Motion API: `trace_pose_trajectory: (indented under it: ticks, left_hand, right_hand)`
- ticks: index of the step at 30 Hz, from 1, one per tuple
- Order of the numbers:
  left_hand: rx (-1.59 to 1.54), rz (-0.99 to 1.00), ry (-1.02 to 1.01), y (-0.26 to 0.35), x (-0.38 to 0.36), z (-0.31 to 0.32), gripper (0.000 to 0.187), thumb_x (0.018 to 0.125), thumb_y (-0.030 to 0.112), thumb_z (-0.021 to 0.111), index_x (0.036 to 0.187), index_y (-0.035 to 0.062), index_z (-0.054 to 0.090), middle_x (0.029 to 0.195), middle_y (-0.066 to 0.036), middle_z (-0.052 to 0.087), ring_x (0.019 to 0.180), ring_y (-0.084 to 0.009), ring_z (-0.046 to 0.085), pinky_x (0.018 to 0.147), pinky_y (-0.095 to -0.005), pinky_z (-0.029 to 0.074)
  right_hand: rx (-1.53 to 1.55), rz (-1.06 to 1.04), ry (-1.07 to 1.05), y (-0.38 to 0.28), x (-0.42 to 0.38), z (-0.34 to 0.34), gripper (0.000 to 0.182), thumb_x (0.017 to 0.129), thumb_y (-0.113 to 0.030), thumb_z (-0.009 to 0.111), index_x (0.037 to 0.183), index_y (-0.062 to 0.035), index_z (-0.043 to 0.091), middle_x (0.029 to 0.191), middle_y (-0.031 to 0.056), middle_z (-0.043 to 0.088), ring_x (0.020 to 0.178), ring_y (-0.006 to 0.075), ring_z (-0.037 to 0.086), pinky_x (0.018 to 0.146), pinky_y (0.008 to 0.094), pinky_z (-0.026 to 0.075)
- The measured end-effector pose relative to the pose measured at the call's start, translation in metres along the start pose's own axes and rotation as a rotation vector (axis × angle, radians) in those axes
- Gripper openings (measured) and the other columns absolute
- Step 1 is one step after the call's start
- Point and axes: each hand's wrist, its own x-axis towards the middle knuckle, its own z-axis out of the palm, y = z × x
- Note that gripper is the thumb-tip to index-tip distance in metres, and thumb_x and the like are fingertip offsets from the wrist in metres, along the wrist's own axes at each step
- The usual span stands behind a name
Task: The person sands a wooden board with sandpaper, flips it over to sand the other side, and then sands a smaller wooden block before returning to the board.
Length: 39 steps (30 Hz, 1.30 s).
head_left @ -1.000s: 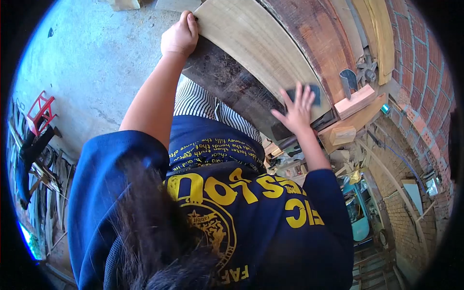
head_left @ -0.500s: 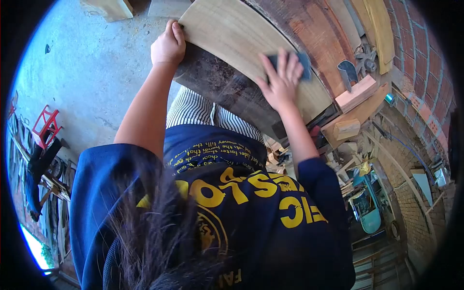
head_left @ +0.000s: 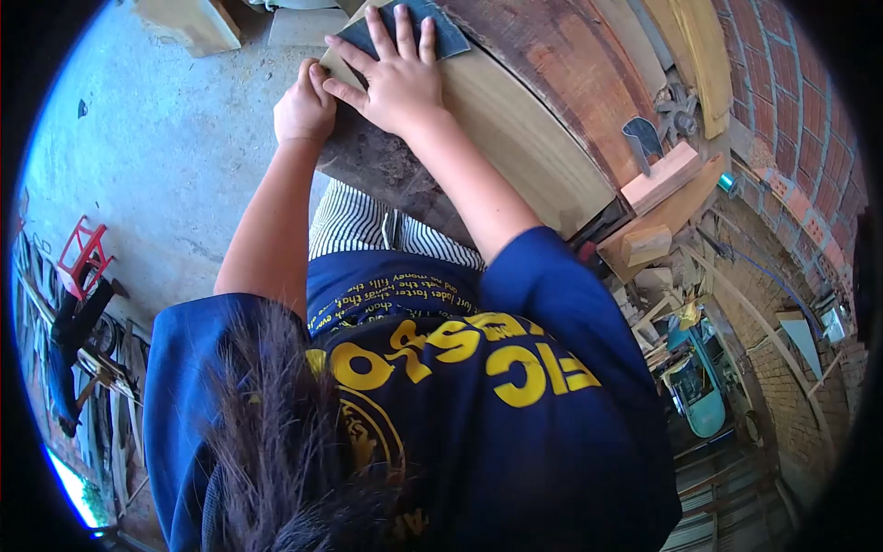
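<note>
I find the board (head_left: 520, 138) ahead, long axis running rightward from both hands. Left hand (head_left: 306, 106), nearer its end, is clamped on 1 corner; right hand (head_left: 402, 89) lies flat on the sheet (head_left: 451, 39) atop the board.

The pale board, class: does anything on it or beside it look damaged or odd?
The dark wood alongside stands out: its surface is blotchy, unlike the even tone of the pale board. That may be only wear. No damage shows on the board's uncovered part.
</note>
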Motion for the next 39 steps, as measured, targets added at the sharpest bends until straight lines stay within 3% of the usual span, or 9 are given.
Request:
trace_pose_trajectory:
  ticks: [4,6,9,12,15,20,23,32,39]
  left_hand:
    - [0.015,0.03,-0.019,-0.003,0.001,0.002,0.032,0.095,0.035,0.026,0.105,0.0164,0.05,0.082,-0.018,0.065,0.077,-0.0402,0.061,0.067,-0.0498,0.048]
    - [0.017,0.024,-0.017,-0.004,-0.001,0.003,0.032,0.095,0.035,0.026,0.104,0.0164,0.05,0.082,-0.019,0.065,0.077,-0.0404,0.061,0.068,-0.0499,0.048]
    - [0.01,0.021,-0.023,-0.004,0.002,0.006,0.033,0.095,0.036,0.026,0.105,0.0164,0.05,0.081,-0.019,0.064,0.077,-0.0409,0.061,0.069,-0.0502,0.047]
    - [0.013,0.001,-0.052,-0.003,0.002,0.003,0.034,0.095,0.037,0.025,0.109,0.0167,0.05,0.082,-0.02,0.064,0.078,-0.0413,0.061,0.07,-0.0504,0.047]
    - [0.035,-0.019,-0.064,-0.004,0.0,0.003,0.036,0.095,0.038,0.025,0.113,0.0175,0.048,0.085,-0.021,0.064,0.081,-0.0418,0.061,0.072,-0.0504,0.047]
    - [0.01,-0.02,-0.034,-0.005,0.002,0.005,0.038,0.095,0.04,0.024,0.112,0.0178,0.049,0.086,-0.02,0.065,0.083,-0.0422,0.06,0.072,-0.0502,0.047]
    - [0.015,-0.014,-0.052,-0.004,0.002,0.005,0.037,0.095,0.039,0.025,0.11,0.0175,0.05,0.084,-0.019,0.065,0.081,-0.0422,0.06,0.07,-0.0508,0.046]
    - [0.048,-0.017,-0.066,-0.006,0.003,0.006,0.039,0.095,0.039,0.023,0.109,0.0159,0.05,0.086,-0.021,0.064,0.083,-0.0441,0.059,0.07,-0.0518,0.046]
    - [0.034,-0.015,-0.046,-0.001,0.003,0.005,0.039,0.095,0.041,0.023,0.111,0.0171,0.05,0.086,-0.023,0.064,0.084,-0.0442,0.059,0.072,-0.0525,0.046]
  right_hand:
    - [-0.117,0.138,-0.208,0.039,-0.077,-0.038,0.055,0.084,-0.064,0.038,0.135,-0.0412,0.038,0.149,0.012,0.021,0.135,0.0446,0.016,0.107,0.06,0.007]
    - [-0.172,0.424,-0.252,0.069,-0.154,-0.065,0.055,0.084,-0.052,0.049,0.136,-0.0346,0.039,0.149,0.0174,0.019,0.135,0.0449,0.017,0.107,0.059,0.01]
    - [-0.034,1.038,-0.23,0.119,-0.259,-0.078,0.066,0.092,-0.056,0.026,0.147,-0.0245,0.008,0.151,0.0181,-0.009,0.137,0.0436,-0.009,0.107,0.0555,-0.006]
    - [-0.032,1.353,-0.043,0.119,-0.245,-0.075,0.071,0.09,-0.057,0.03,0.147,-0.0209,0.008,0.149,0.0257,-0.007,0.135,0.0474,-0.008,0.105,0.0596,-0.007]
    - [-0.124,0.949,-0.115,0.061,-0.151,-0.056,0.081,0.085,-0.055,0.042,0.144,-0.0066,0.016,0.143,0.0363,0.0,0.133,0.0523,0.0,0.103,0.0642,-0.004]
    - [0.097,0.364,-0.092,-0.012,-0.074,-0.025,0.068,0.082,-0.065,0.043,0.139,-0.0308,0.034,0.148,0.0191,0.02,0.136,0.0447,0.012,0.106,0.0606,0.003]
    - [0.002,0.37,-0.169,0.016,-0.125,-0.043,0.063,0.081,-0.061,0.048,0.136,-0.033,0.039,0.148,0.0162,0.022,0.135,0.0442,0.014,0.107,0.0599,0.006]
    - [-0.057,1.374,-0.017,0.095,-0.232,-0.071,0.076,0.089,-0.057,0.033,0.146,-0.0135,0.008,0.147,0.0293,-0.004,0.134,0.0502,-0.005,0.103,0.0642,-0.002]
    - [0.023,0.601,-0.106,-0.021,-0.107,-0.033,0.069,0.084,-0.059,0.044,0.142,-0.0244,0.03,0.148,0.0207,0.019,0.134,0.0438,0.015,0.105,0.0588,0.007]
